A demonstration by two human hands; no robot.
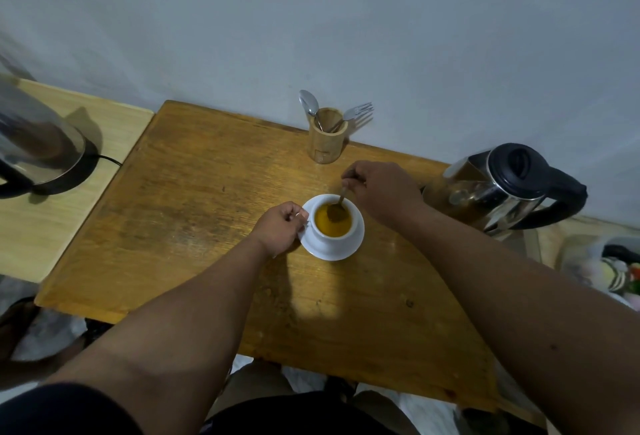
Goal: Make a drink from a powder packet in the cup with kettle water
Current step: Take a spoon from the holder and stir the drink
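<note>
A white cup (pixel 331 239) full of orange-yellow liquid stands on a white saucer (pixel 356 242) in the middle of the wooden table (pixel 194 212). My left hand (pixel 281 226) pinches the cup's handle on its left side. My right hand (pixel 381 192) is behind and to the right of the cup, closed on the stem of a metal spoon (pixel 341 200). The spoon's bowl is dipped in the liquid. A steel kettle with a black lid and handle (pixel 509 188) stands at the table's right edge, close to my right forearm. No powder packet is in view.
A bamboo holder (pixel 327 141) with a spoon and a fork stands against the wall behind the cup. A second kettle on a black base (pixel 38 147) sits on a paler table at the left. Blurred items lie low at the far right.
</note>
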